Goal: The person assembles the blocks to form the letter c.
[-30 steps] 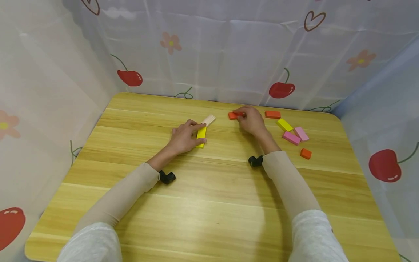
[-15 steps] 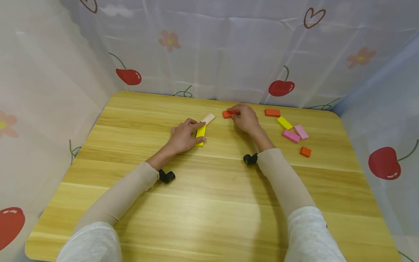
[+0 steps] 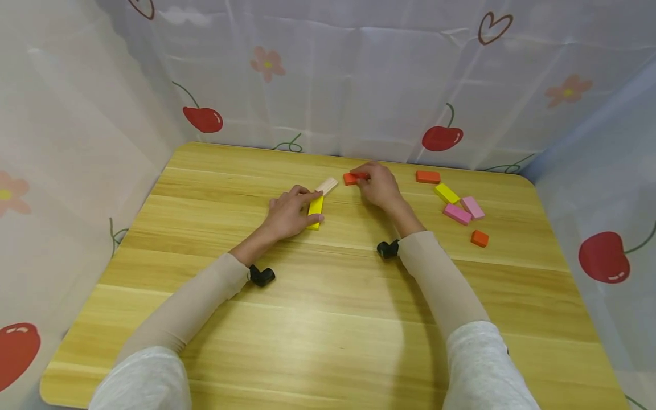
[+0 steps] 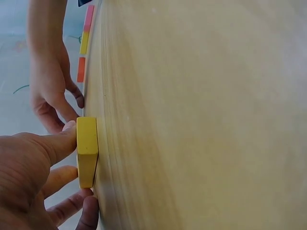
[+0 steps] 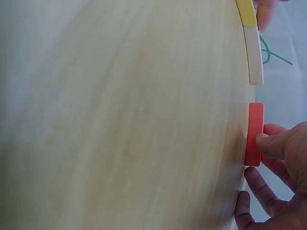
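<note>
On the wooden table, the left hand lay a little left of centre, its fingers curled around the yellow block, thumb on one long side and fingertips over the other. That hand and the block sat where they had been a second earlier. The natural wood block touched the yellow block's far end, slanting toward 1 o'clock, also unmoved.

Just to the right, the right hand pinched the red block, which lay flat on the table with the thumb on top of its near end and the other fingers bent beside it. Over the last second that hand and the red block had slid leftward, so the block now lay near the natural wood block's far end, at about 2 o'clock from it, with a gap between them.

Further right, an orange block, a second yellow block, two pink blocks and a small orange block lay loose near the table's right edge, unchanged.
</note>
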`<control>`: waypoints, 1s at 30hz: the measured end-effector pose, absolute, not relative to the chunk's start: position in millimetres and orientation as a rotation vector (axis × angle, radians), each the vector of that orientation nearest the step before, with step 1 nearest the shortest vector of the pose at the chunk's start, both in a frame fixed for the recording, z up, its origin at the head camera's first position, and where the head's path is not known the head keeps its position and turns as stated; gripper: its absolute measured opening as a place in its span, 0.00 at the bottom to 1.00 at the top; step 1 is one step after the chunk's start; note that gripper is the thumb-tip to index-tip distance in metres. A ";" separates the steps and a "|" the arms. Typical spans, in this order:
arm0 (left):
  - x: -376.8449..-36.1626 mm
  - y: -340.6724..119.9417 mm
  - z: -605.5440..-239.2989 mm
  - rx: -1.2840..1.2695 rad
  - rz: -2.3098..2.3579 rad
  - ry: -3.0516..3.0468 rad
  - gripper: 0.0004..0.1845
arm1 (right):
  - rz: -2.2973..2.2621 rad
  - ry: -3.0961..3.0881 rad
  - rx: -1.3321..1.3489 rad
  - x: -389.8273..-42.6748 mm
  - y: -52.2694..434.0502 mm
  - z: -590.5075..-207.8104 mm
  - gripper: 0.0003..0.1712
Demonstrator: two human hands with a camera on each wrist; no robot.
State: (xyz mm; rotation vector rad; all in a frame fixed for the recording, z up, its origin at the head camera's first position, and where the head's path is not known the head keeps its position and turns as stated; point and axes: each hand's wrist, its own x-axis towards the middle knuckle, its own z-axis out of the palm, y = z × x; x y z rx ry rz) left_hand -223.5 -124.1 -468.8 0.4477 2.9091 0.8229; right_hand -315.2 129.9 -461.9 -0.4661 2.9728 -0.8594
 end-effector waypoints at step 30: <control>-221.7 -123.4 -468.7 0.450 0.840 2.907 0.34 | -0.866 2.974 -0.538 -317.8 113.7 -462.2 0.18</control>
